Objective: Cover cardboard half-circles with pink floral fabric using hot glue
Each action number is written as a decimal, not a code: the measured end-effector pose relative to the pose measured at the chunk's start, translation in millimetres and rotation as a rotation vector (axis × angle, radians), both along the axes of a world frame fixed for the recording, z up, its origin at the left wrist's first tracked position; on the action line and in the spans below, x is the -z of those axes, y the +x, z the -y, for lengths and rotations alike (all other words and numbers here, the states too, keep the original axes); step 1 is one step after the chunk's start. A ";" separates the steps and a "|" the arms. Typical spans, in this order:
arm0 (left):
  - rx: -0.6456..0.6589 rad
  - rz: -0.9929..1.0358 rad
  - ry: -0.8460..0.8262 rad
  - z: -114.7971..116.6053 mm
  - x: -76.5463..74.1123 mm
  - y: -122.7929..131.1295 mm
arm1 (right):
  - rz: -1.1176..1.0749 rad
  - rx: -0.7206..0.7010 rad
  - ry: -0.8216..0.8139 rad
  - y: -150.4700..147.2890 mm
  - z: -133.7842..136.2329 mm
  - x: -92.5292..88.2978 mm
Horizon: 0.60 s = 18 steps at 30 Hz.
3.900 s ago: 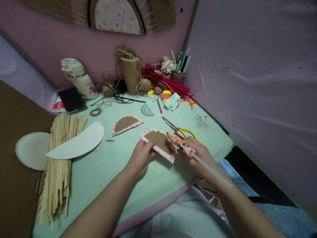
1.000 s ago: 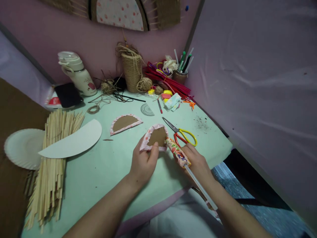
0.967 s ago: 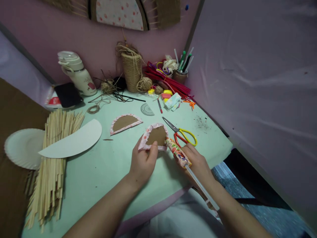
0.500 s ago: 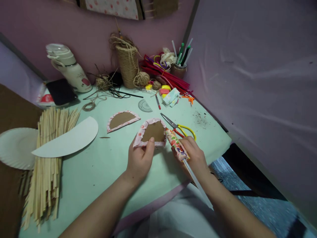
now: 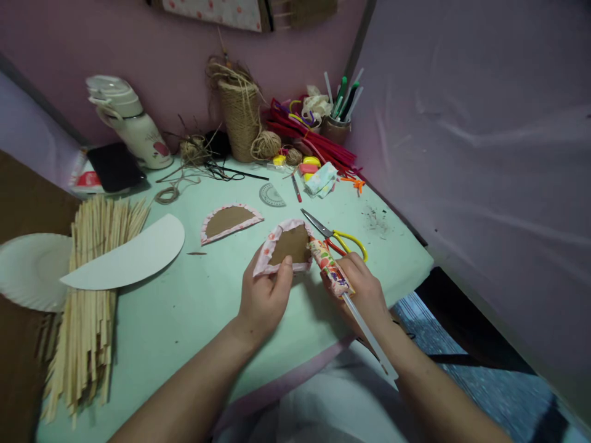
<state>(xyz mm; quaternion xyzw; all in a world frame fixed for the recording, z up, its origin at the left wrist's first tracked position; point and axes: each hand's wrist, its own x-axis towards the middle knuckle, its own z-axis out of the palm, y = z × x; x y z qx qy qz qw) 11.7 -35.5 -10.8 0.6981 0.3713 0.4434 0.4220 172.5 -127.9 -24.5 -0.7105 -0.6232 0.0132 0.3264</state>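
My left hand (image 5: 265,295) is closed on a brown cardboard piece (image 5: 290,246) edged with pink-dotted fabric, its thumb on the lower edge. In my right hand (image 5: 362,289) is a glue gun (image 5: 330,267) wrapped in floral material, with a long clear glue stick (image 5: 369,335) out of its back. The gun's tip is at the right edge of the held piece; whether it touches cannot be told. A half-round cardboard piece (image 5: 228,221) with the same edging lies behind, to the left. Scissors (image 5: 327,232) with yellow and red handles lie just beyond the glue gun.
On the left, a white paper shape (image 5: 133,255) lies over a bundle of wooden sticks (image 5: 92,344), beside a paper plate (image 5: 32,271). Along the back are a bottle (image 5: 138,132), twine spool (image 5: 239,117), red pipe cleaners (image 5: 318,144) and pen jar (image 5: 336,129). A protractor (image 5: 272,195) lies mid-table.
The held piece has tilted slightly and shifted a little to the right with my left hand. The glue gun stays at its right edge. The whole view has shifted slightly.
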 end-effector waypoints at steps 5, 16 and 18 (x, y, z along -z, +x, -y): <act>0.006 -0.048 0.076 -0.5 0.1 0.5 | 0.006 0.001 -0.002 1.0 1.7 3.0; -0.009 0.043 0.011 -1.1 2.7 0.4 | -0.007 0.015 -0.061 -0.8 2.3 -0.2; -0.009 0.065 -0.007 -1.6 3.3 0.7 | -0.008 0.013 -0.069 -0.2 3.5 1.1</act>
